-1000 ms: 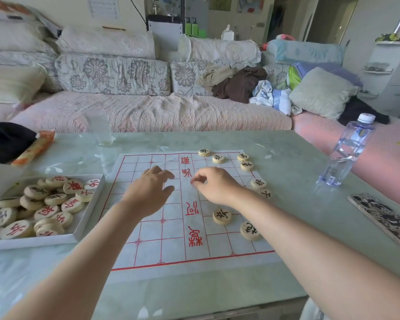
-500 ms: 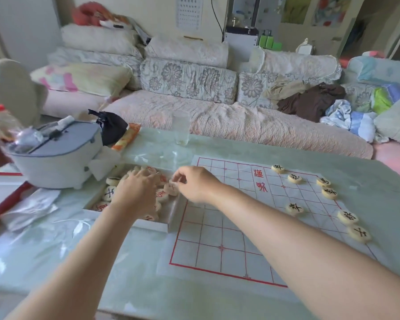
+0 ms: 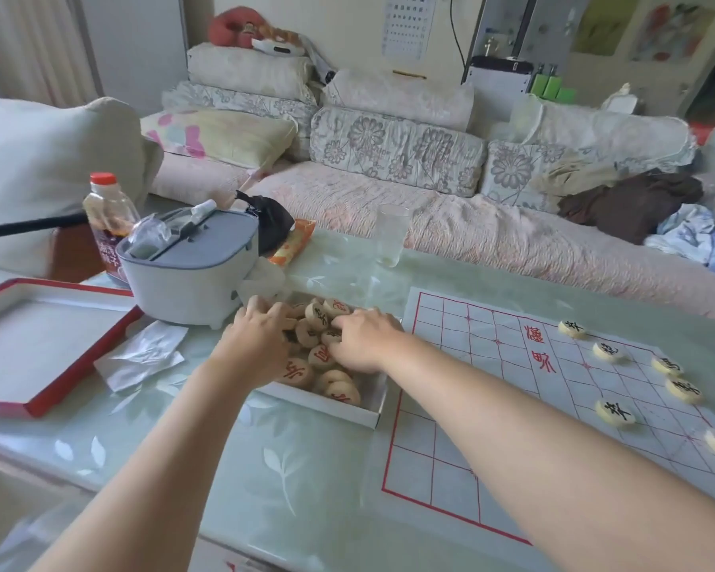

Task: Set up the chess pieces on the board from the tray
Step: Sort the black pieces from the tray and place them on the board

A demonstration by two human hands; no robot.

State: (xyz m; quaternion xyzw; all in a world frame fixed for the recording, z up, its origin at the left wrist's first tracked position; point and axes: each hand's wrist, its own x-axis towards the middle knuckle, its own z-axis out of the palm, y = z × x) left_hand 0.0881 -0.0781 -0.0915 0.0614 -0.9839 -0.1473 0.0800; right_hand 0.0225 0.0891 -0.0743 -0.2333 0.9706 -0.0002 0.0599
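A shallow white tray (image 3: 339, 409) on the glass table holds several round wooden chess pieces (image 3: 298, 372) marked in red or black. Both hands are inside it. My left hand (image 3: 257, 340) lies over the tray's left side with its fingers bent down among the pieces. My right hand (image 3: 364, 340) lies over the right side, fingertips curled onto a piece; the hands hide any grip. Right of the tray lies the paper board (image 3: 471, 406) with a red grid. Several black-marked pieces (image 3: 615, 411) stand along the board's right side.
A grey-white lidded container (image 3: 190, 278) stands just behind the tray, with a red-capped bottle (image 3: 108, 216) to its left. A red-rimmed box lid (image 3: 38, 344) and crumpled wrapping (image 3: 141, 357) lie at the left. A glass (image 3: 391, 235) stands at the table's far edge, the sofa behind.
Both hands have moved left from the middle of the board into the tray. The view has swung left with them, so the board now sits at the right.
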